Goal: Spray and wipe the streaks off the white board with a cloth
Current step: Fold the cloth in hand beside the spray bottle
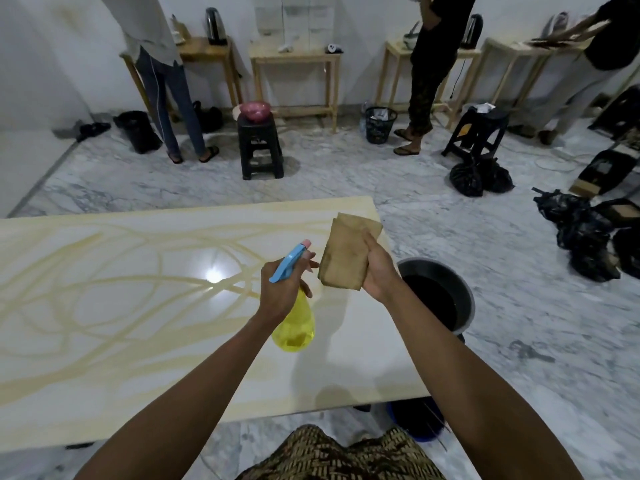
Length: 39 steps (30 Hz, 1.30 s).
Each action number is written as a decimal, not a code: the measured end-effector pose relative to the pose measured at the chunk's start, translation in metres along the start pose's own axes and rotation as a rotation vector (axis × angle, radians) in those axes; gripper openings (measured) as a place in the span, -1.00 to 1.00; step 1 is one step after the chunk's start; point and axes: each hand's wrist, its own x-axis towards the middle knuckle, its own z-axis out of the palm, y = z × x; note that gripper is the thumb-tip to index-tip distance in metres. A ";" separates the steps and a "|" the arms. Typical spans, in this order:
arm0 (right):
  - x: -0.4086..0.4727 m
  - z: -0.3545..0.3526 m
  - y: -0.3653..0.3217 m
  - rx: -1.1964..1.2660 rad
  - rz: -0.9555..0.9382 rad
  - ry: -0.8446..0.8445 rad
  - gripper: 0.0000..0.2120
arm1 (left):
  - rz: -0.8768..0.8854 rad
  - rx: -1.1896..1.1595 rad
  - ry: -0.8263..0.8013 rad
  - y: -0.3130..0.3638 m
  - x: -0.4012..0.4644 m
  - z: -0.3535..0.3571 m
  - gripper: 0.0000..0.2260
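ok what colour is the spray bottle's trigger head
Light blue with a pink nozzle tip, on the spray bottle, whose body is clear yellow; seen in the head view.

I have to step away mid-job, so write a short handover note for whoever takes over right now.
Left hand grips the yellow spray bottle, nozzle aimed toward the cloth.
Right hand holds the folded brown cloth up above the board, not touching it.
White board is covered in yellowish looping streaks; no wiped patch is evident.
A dark bucket stands off the board's right edge.
Left to do: spray, then wipe all the streaks.
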 end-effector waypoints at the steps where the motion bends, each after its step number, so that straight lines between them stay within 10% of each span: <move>1: 0.001 0.006 0.001 0.004 -0.008 -0.006 -0.48 | 0.006 0.010 0.011 0.000 0.001 -0.004 -0.78; 8: 0.007 0.032 0.009 -0.132 -0.031 -0.003 -0.48 | -0.043 0.270 -0.140 -0.002 0.017 -0.024 -0.86; 12: 0.010 0.031 0.015 -0.166 -0.020 0.003 -0.49 | -0.147 0.363 -0.192 -0.001 0.029 -0.032 -0.39; 39: 0.179 -0.070 -0.027 -0.151 0.223 -0.001 -0.43 | -0.532 0.423 -0.131 -0.057 0.168 0.085 -0.50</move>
